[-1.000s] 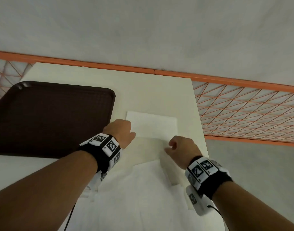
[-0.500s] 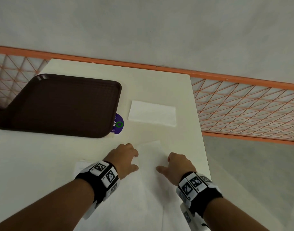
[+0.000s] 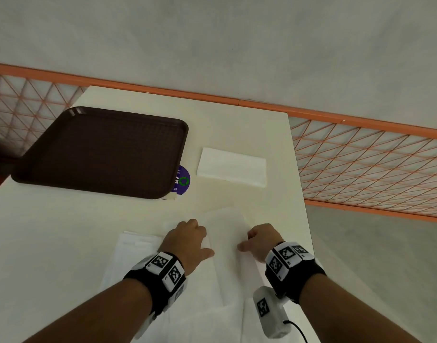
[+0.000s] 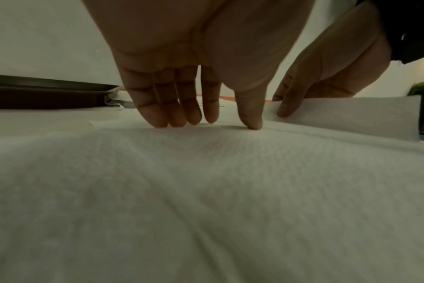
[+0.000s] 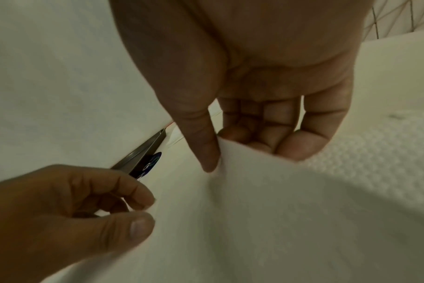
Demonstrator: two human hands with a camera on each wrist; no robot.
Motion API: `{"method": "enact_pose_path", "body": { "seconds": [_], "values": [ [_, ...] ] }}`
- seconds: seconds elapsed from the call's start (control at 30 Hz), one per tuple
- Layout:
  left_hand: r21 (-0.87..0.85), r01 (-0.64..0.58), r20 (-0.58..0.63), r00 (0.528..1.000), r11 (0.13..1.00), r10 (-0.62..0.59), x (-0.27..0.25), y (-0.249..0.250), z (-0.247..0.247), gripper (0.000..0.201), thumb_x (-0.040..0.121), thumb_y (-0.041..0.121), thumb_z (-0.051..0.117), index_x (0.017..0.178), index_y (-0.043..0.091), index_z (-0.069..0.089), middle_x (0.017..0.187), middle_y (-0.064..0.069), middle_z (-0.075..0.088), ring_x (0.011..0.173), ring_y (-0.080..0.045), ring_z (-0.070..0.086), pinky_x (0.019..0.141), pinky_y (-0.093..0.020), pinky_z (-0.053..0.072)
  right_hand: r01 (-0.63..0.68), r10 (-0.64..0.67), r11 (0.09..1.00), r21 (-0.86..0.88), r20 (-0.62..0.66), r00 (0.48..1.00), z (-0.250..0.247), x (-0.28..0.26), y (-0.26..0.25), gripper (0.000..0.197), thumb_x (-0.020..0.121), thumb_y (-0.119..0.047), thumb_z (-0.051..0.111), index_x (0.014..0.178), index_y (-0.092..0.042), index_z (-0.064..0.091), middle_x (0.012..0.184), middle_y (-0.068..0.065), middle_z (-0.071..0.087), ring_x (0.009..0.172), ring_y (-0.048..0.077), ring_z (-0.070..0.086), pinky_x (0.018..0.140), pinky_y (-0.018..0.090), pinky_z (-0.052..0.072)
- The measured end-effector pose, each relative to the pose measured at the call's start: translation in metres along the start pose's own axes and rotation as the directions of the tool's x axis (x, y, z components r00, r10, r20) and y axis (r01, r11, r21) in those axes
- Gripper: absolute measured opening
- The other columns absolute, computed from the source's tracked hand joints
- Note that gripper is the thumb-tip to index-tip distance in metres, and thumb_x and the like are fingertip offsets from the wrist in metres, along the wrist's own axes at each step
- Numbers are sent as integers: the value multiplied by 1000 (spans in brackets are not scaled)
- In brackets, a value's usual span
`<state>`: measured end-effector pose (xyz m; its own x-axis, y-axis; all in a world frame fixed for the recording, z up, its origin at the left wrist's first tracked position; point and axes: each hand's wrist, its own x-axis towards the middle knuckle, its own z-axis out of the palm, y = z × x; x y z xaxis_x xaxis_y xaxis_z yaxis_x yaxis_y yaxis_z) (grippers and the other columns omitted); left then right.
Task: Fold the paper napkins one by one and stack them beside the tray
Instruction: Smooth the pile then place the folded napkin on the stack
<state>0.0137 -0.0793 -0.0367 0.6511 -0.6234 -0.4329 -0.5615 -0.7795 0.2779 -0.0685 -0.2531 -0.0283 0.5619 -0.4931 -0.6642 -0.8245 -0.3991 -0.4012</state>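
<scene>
A dark brown tray (image 3: pixel 101 152) sits at the table's far left, and one folded white napkin (image 3: pixel 231 169) lies flat just right of it. Nearer me lies a pile of unfolded napkins (image 3: pixel 138 256). My left hand (image 3: pixel 187 240) rests on the pile, its fingertips (image 4: pixel 170 122) and thumb pressing the paper. My right hand (image 3: pixel 260 240) pinches the edge of the top napkin (image 5: pixel 278 210) between thumb and fingers. That edge (image 4: pixel 351 116) is lifted off the pile.
A round purple sticker (image 3: pixel 181 180) shows on the cream table (image 3: pixel 237 125) at the tray's corner. The table's right edge (image 3: pixel 299 181) is close to my right hand. An orange mesh railing (image 3: pixel 361 169) runs behind and to the right.
Both hands have drawn back from the folded napkin, which stays beside the tray, to the near pile. My right hand has taken hold of the top napkin's edge.
</scene>
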Motion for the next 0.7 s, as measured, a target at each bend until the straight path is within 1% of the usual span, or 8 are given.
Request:
{"method": "enact_pose_path", "body": {
  "seconds": [0.07, 0.2, 0.27, 0.33, 0.43, 0.5, 0.57, 0.7],
  "values": [
    [20, -9, -38, 999, 1000, 10, -1, -1, -1, 55, 88, 56, 53, 131, 22, 48, 130, 4, 44, 120, -17, 41, 101, -31, 38, 42, -42, 999, -3, 7, 999, -4, -1, 0, 32, 76, -18, 77, 58, -20, 51, 64, -4, 52, 58, 12, 49, 50, 20, 36],
    [-38, -19, -147, 989, 999, 13, -3, -4, -9, 64, 90, 52, 52, 144, 24, 32, 144, 4, 34, 131, -17, 33, 107, -31, 33, 236, -243, 940, -246, 4, 970, -25, -9, -11, 3, 86, -21, 66, 89, -22, 65, 99, -1, 64, 92, 19, 61, 73, 23, 45],
    [-122, -63, -227, 973, 991, 34, -3, -3, -16, 68, 90, 49, 55, 147, 24, 26, 151, 4, 27, 137, -17, 27, 110, -32, 28, 328, -348, 873, -361, 11, 938, -40, -11, -17, 14, 89, -19, 58, 97, -26, 66, 106, -1, 67, 98, 21, 63, 83, 28, 50],
    [-159, -152, -362, 928, 976, 85, -4, -1, -23, 73, 88, 45, 60, 148, 24, 24, 155, 4, 21, 141, -17, 22, 113, -33, 24, 382, -420, 794, -474, 27, 907, -55, -13, -26, 18, 91, -18, 53, 95, -30, 66, 105, -1, 67, 96, 23, 63, 84, 31, 51],
    [-6, -280, -476, 845, 960, 244, 0, 2, -33, 79, 83, 37, 69, 148, 21, 29, 155, 0, 24, 141, -23, 26, 112, -39, 25, 432, -489, 679, -593, 73, 869, -73, -16, -43, 19, 94, -21, 51, 103, -29, 65, 107, 2, 64, 96, 26, 62, 79, 30, 48],
    [48, -294, -381, 878, 955, 290, 4, 7, -43, 63, 89, 36, 62, 145, 23, 35, 152, 2, 33, 138, -20, 33, 113, -37, 27, 462, -525, 645, -608, 87, 847, -77, -17, -53, 20, 94, -22, 51, 107, -28, 65, 108, 2, 63, 97, 27, 60, 78, 30, 46],
    [110, -213, -231, 945, 971, 233, 9, 12, -52, 40, 99, 36, 44, 136, 24, 47, 139, 3, 49, 126, -18, 47, 105, -32, 35, 479, -545, 633, -608, 90, 834, -74, -18, -57, 19, 93, -24, 51, 108, -28, 63, 108, 2, 63, 96, 26, 60, 76, 30, 46],
    [150, -112, -140, 981, 982, 133, 10, 6, -54, 35, 103, 33, 31, 122, 20, 57, 122, -1, 60, 111, -21, 54, 92, -32, 40, 448, -533, 624, -640, 70, 843, -64, -20, -45, 17, 93, -27, 52, 105, -25, 63, 104, 3, 63, 90, 26, 58, 72, 30, 43]
  ]
}}
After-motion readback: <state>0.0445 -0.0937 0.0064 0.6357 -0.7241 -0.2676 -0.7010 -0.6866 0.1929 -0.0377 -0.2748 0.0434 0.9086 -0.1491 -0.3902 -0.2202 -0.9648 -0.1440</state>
